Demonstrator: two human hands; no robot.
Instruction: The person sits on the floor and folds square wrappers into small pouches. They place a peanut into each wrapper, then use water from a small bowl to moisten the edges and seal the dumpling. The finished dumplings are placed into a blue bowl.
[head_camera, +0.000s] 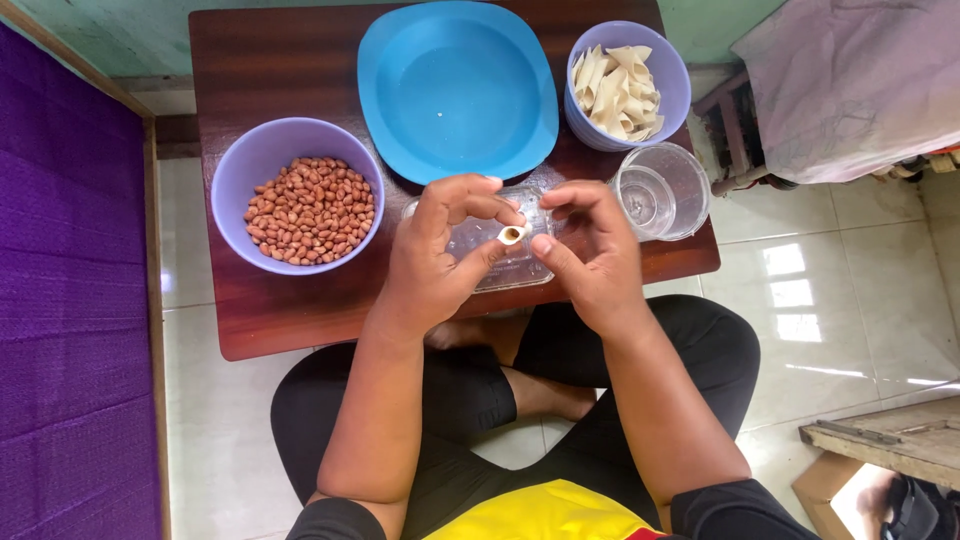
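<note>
Pasta tube (511, 235) (nut-filled) between both hands' fingertips (484, 252)

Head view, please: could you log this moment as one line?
left hand: holds pasta tube | right hand: beside tube | peanut bowl: left

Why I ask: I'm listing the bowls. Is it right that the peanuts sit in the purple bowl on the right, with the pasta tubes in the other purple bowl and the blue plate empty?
Not quite: the head view shows the peanuts in the purple bowl on the left. The pasta tubes fill the other purple bowl, on the right, and the blue plate is empty.
</note>
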